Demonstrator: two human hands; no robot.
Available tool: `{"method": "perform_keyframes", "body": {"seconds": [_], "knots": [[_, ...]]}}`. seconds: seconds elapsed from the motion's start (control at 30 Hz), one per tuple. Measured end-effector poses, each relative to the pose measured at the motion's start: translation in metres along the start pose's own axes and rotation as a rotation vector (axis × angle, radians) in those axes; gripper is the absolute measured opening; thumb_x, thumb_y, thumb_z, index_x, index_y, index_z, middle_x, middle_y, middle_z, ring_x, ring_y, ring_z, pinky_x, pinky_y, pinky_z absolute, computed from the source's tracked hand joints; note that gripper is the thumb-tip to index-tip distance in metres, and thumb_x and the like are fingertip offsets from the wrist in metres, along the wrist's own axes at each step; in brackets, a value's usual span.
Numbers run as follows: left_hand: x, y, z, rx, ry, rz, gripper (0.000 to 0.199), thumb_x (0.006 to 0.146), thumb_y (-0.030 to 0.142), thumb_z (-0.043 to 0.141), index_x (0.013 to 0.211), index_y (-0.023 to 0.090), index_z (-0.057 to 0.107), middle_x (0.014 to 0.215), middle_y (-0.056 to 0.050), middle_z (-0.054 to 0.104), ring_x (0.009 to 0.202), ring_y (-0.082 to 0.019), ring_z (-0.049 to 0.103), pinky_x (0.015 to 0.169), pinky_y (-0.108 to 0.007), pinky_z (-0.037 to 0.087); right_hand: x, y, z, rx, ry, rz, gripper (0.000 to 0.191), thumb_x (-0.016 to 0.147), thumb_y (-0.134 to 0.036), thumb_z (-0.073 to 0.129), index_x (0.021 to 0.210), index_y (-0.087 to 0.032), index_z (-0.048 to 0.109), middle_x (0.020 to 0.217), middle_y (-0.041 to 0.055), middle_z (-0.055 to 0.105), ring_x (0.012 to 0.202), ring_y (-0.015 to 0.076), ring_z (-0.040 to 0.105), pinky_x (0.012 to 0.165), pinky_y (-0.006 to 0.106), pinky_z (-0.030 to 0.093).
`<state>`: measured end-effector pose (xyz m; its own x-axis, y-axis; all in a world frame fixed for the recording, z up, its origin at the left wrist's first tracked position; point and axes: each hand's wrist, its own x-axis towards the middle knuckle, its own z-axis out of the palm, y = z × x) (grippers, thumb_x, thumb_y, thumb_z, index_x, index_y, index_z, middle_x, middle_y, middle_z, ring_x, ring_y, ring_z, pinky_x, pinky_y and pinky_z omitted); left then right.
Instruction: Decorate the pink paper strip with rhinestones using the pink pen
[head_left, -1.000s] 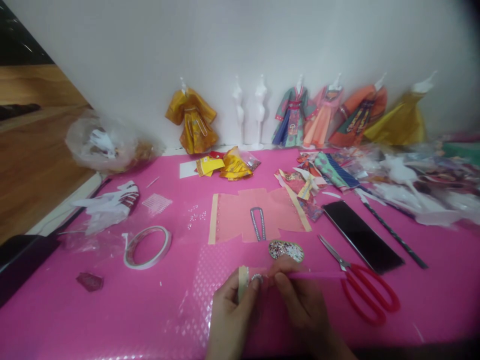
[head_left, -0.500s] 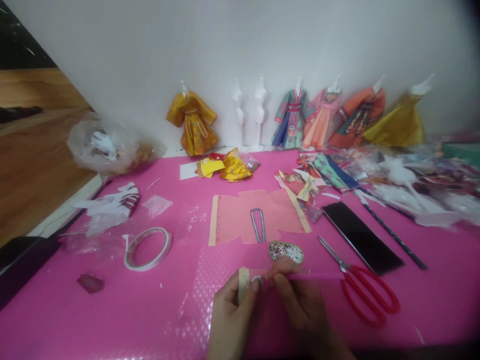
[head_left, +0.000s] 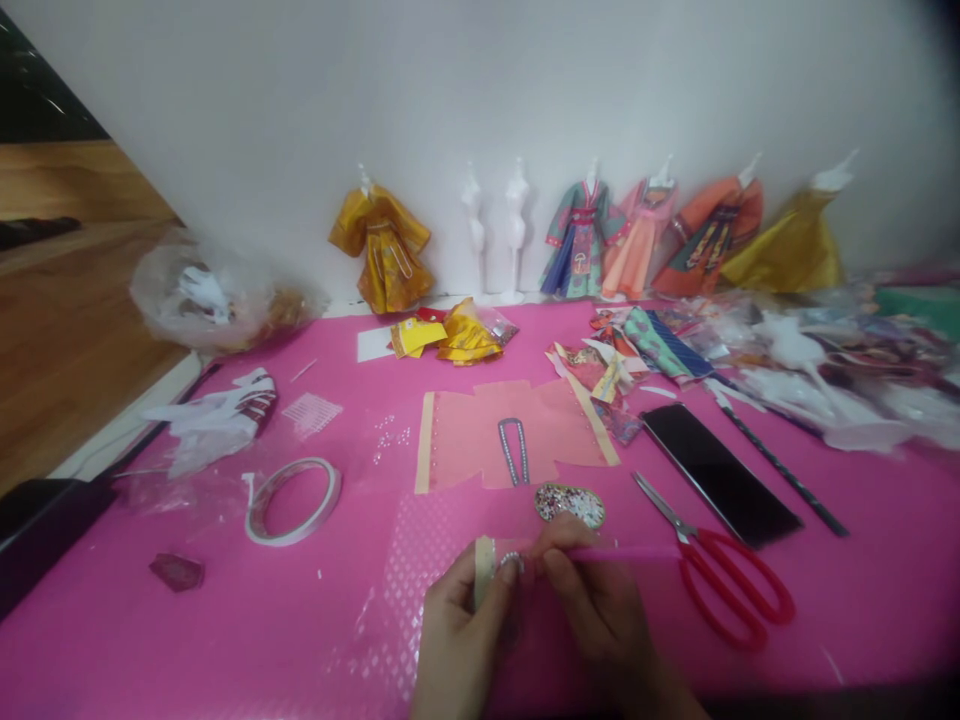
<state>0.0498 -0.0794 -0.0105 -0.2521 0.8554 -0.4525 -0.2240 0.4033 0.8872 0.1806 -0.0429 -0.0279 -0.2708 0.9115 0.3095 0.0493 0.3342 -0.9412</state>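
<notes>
My left hand (head_left: 465,620) is closed on a small pink fabric piece with a cream edge (head_left: 484,570) and a curved row of pearl-like beads (head_left: 511,560). Close beside it, my right hand (head_left: 592,600) pinches a slim pink stick (head_left: 645,552), which points out to the right. Its working tip is too small to make out near the beads. Just beyond the fingers sits an oval dish of mixed beads (head_left: 568,505). Farther back lies a flat pink garment piece (head_left: 457,430) with cream edges and a beaded grey neckline trim (head_left: 513,450).
Red-handled scissors (head_left: 731,580) and a black phone (head_left: 720,475) lie at the right. A tape roll (head_left: 292,502), loose beads (head_left: 391,435) and plastic bags (head_left: 217,420) are leftward. Dressed miniature mannequins (head_left: 589,240) line the wall, with fabric scraps (head_left: 469,335) before them.
The view has shifted slightly, so the table things sit a little farther left. Both hands keep nearly the same pose and hold the same things.
</notes>
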Motion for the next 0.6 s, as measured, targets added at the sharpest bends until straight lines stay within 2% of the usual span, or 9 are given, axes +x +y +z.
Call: {"method": "perform_keyframes", "body": {"seconds": [0.13, 0.23, 0.37, 0.5, 0.6], "knots": [[0.002, -0.004, 0.001, -0.036, 0.034, 0.001, 0.030, 0.068, 0.046, 0.077, 0.073, 0.016, 0.073, 0.065, -0.002, 0.068, 0.067, -0.019, 0.060, 0.058, -0.024, 0.044, -0.001, -0.003, 0.003, 0.194, 0.115, 0.087, 0.024, 0.098, -0.028, 0.045, 0.078, -0.021, 0.056, 0.071, -0.0005, 0.054, 0.069, 0.0157, 0.054, 0.065, 0.026, 0.045], [0.004, -0.009, 0.000, -0.013, 0.033, -0.001, 0.036, 0.068, 0.051, 0.075, 0.068, 0.016, 0.068, 0.060, 0.000, 0.063, 0.059, -0.016, 0.055, 0.055, -0.023, 0.041, -0.001, -0.003, 0.001, 0.248, 0.223, 0.100, 0.024, 0.097, -0.031, 0.046, 0.077, -0.022, 0.056, 0.070, -0.0005, 0.053, 0.069, 0.0167, 0.053, 0.065, 0.028, 0.045], [0.006, -0.010, 0.000, -0.005, 0.035, 0.000, 0.041, 0.066, 0.055, 0.076, 0.064, 0.015, 0.065, 0.056, 0.002, 0.057, 0.052, -0.013, 0.047, 0.049, -0.022, 0.038, 0.005, 0.002, -0.019, 0.103, 0.357, 0.139, 0.030, 0.096, -0.036, 0.047, 0.072, -0.021, 0.055, 0.074, 0.0002, 0.054, 0.070, 0.0169, 0.055, 0.068, 0.030, 0.045], [0.005, -0.008, 0.000, 0.029, 0.072, 0.003, 0.044, 0.063, 0.058, 0.077, 0.067, 0.015, 0.070, 0.059, 0.001, 0.060, 0.056, -0.014, 0.050, 0.052, -0.022, 0.041, 0.012, 0.009, -0.045, -0.030, 0.361, 0.253, 0.030, 0.095, -0.040, 0.051, 0.073, -0.020, 0.057, 0.067, -0.0004, 0.055, 0.064, 0.0166, 0.055, 0.062, 0.029, 0.043], [0.006, -0.008, 0.000, 0.066, 0.107, 0.003, 0.043, 0.062, 0.058, 0.077, 0.067, 0.016, 0.070, 0.057, 0.000, 0.062, 0.058, -0.016, 0.053, 0.054, -0.023, 0.042, 0.014, 0.015, -0.054, -0.100, 0.353, 0.307, 0.030, 0.095, -0.043, 0.050, 0.077, -0.019, 0.058, 0.066, -0.0002, 0.057, 0.062, 0.0179, 0.056, 0.059, 0.030, 0.043]]}}
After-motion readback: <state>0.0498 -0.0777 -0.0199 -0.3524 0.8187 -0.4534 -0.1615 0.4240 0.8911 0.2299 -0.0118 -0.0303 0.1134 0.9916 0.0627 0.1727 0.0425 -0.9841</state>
